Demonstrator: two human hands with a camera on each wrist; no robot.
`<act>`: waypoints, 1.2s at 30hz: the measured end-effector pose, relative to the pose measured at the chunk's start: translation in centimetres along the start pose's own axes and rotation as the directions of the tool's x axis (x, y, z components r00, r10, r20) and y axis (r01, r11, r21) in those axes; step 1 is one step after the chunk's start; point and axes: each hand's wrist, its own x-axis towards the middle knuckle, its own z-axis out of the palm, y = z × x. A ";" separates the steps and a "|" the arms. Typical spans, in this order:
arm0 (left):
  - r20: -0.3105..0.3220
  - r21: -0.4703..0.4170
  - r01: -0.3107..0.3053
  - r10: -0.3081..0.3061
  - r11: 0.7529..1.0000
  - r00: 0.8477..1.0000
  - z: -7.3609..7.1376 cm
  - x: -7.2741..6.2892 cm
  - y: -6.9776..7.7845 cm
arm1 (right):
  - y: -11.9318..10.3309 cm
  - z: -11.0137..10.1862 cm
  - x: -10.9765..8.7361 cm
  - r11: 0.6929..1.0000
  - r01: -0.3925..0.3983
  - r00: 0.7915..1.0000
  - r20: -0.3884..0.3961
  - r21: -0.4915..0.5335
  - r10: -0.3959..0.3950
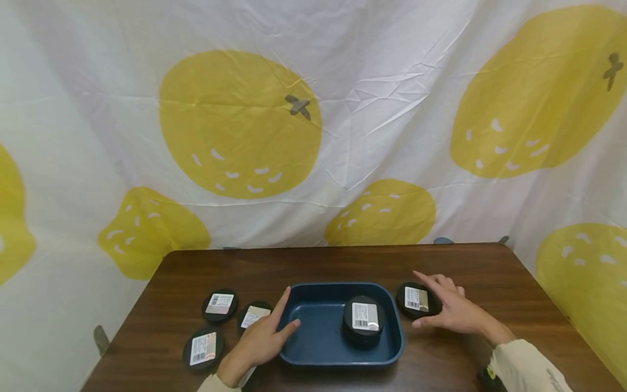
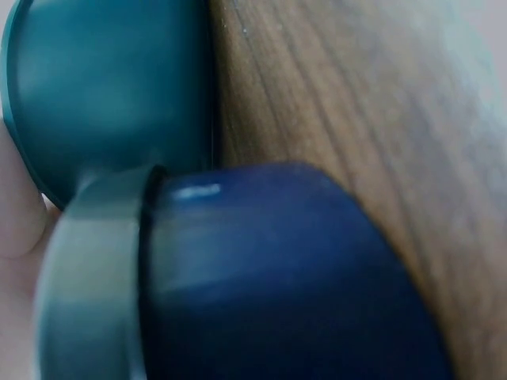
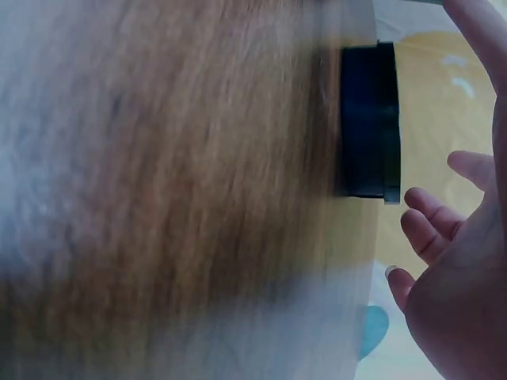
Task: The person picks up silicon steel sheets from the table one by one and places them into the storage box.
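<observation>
A blue rectangular tray (image 1: 313,361) sits on the table, holding a black round jar (image 1: 363,321) with a white barcode label on its lid. My left hand (image 1: 259,340) is at the tray's left side, fingers fairly straight and thumb over the rim. Beneath that hand, a labelled jar (image 1: 256,314) is partly covered; the left wrist view shows a jar (image 2: 277,285) close up beside the tray's wall. Right of the tray, my right hand (image 1: 455,310) spreads thumb and forefinger around another jar (image 1: 417,300). In the right wrist view its fingers stand apart from the jar (image 3: 368,123).
Two more black jars, one farther back (image 1: 220,306) and one nearer (image 1: 203,349), lie at the left on the brown wooden table (image 1: 343,265). A dark object (image 1: 490,379) shows below the right sleeve. Behind the table hangs a white curtain (image 1: 372,114) with yellow fruit.
</observation>
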 end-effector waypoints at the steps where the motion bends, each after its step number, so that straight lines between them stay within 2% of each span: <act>1: 0.000 0.000 -0.001 0.001 1.000 1.000 0.0 0.0 -0.1 | 0.1 0.0 0.0 1.000 -0.006 1.000 0.008 0.000 0.006; 13: -0.002 -0.004 0.000 0.000 1.000 1.000 0.1 -0.1 -0.1 | 1.4 0.5 0.5 0.998 -0.063 0.995 0.073 -0.032 0.065; 21: 0.000 -0.006 0.000 0.000 1.000 1.000 0.1 -0.1 0.1 | 1.6 0.7 0.9 0.995 -0.101 0.987 0.121 -0.019 0.103; 36: 0.004 -0.010 0.012 -0.012 1.000 1.000 -0.1 -0.2 0.2 | 2.1 0.9 1.6 0.991 -0.130 0.981 0.139 -0.034 0.134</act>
